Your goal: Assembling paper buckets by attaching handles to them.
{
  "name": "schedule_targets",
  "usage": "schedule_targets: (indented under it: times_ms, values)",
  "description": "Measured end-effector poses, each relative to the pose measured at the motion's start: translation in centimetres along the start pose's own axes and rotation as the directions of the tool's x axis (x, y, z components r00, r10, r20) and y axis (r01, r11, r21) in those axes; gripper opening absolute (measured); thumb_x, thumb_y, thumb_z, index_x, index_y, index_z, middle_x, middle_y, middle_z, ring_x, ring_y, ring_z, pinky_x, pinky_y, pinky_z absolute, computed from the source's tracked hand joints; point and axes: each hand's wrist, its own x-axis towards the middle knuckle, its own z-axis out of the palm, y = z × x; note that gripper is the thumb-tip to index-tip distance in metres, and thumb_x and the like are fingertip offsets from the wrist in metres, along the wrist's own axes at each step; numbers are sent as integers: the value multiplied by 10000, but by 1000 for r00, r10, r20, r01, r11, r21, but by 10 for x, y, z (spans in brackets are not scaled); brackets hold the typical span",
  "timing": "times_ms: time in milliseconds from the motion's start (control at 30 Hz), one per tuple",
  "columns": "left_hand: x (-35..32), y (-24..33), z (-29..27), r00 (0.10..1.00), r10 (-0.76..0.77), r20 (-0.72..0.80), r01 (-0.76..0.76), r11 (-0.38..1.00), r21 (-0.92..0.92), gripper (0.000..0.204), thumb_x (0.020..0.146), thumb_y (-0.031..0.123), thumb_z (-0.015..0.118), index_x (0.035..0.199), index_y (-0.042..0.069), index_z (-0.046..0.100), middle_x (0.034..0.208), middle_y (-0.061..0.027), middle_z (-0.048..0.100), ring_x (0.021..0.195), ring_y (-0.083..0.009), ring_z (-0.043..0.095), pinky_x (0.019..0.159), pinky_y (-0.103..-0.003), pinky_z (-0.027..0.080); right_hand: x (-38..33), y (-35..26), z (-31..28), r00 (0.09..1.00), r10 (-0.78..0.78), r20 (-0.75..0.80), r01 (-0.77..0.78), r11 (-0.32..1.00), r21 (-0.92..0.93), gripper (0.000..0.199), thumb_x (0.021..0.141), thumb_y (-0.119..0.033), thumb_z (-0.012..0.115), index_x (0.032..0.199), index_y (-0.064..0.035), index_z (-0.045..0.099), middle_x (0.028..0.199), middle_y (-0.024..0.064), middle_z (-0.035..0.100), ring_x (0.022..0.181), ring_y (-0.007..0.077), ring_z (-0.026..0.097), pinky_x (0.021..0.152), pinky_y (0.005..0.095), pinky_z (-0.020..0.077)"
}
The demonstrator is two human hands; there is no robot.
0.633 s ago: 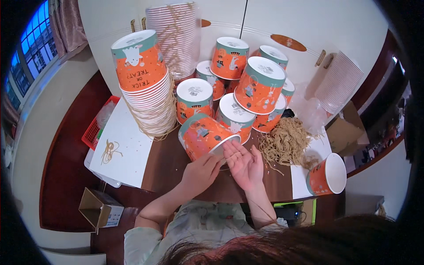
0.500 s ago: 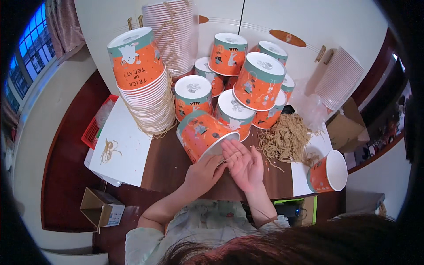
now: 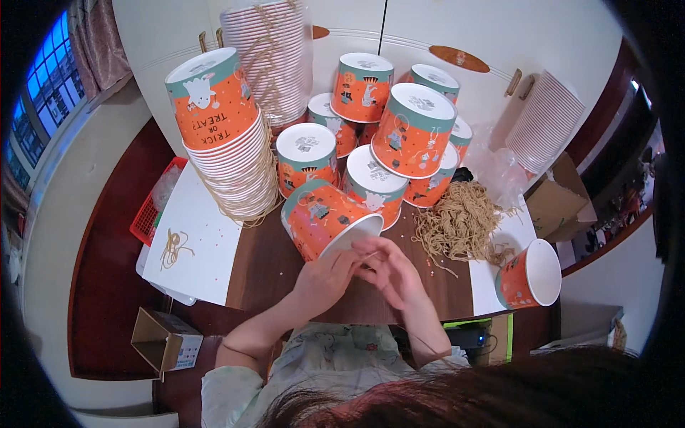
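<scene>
An orange and green paper bucket (image 3: pixel 328 220) lies tilted before me, its white rim turned toward my hands. My left hand (image 3: pixel 325 277) is just below that rim, with its fingers pinched together against the fingers of my right hand. What the left fingers hold is hidden. My right hand (image 3: pixel 397 274) is curled, its fingertips bent over toward the left ones. A thin pale strand seems to show between the two hands, too small to name surely. A tangled heap of tan cord (image 3: pixel 460 221) lies to the right of the hands.
Upside-down buckets (image 3: pixel 410 135) stand stacked behind. A tall nested stack (image 3: pixel 232 171) with cord round it is at left, near a loose cord bundle (image 3: pixel 175 248). Another bucket (image 3: pixel 515 278) lies at the table's right edge. A cardboard box (image 3: pixel 164 342) stands on the floor.
My right hand has gone from a flat, upturned palm to curled fingers that meet the left hand. The left hand has barely moved. The tilted bucket stays in place.
</scene>
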Motion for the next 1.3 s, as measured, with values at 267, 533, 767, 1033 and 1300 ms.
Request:
schedule_targets:
  times_ms: [267, 533, 767, 1033, 1300]
  values:
    - [47, 0, -40, 886, 392, 249, -432, 892, 135, 163, 706, 91, 542, 852, 33, 498, 746, -45, 460, 644, -160, 532, 497, -247, 445, -4, -36, 8, 936, -341, 90, 184, 252, -950, 241, 766, -43, 597, 1001, -28, 543, 940, 93, 538, 742, 131, 512, 658, 222, 423]
    - [64, -2, -57, 846, 380, 374, -463, 872, 159, 222, 701, 90, 535, 905, 22, 479, 782, -62, 480, 717, -183, 544, 539, -261, 457, 25, -22, 6, 996, 91, 23, -64, 844, -532, 139, 881, -82, 484, 1014, -39, 492, 807, -36, 520, 674, 21, 479, 573, 178, 397]
    - [59, -18, -52, 841, 302, 449, -411, 896, 169, 193, 717, 84, 517, 898, 29, 476, 774, -62, 464, 724, -176, 539, 542, -249, 461, 42, -13, 8, 995, -91, 38, 94, 758, -646, 46, 839, -70, 556, 844, -29, 577, 667, -87, 478, 584, -16, 386, 502, 157, 307]
    - [68, -31, -51, 905, 200, 375, -276, 948, 161, 282, 732, 228, 622, 878, 37, 475, 787, -89, 474, 687, -231, 535, 534, -312, 467, 54, 12, -17, 995, -76, -69, 28, 851, -524, 71, 852, -70, 533, 879, -22, 577, 714, -54, 535, 607, -4, 445, 519, 162, 341]
    - [65, -36, -45, 911, 89, 403, -146, 983, 112, 282, 720, 246, 645, 797, 40, 469, 733, -94, 466, 644, -254, 526, 510, -335, 445, 64, 29, -16, 975, 45, -215, -62, 995, -72, 110, 873, -98, 471, 955, -62, 536, 702, -70, 462, 514, 7, 329, 446, 171, 256]
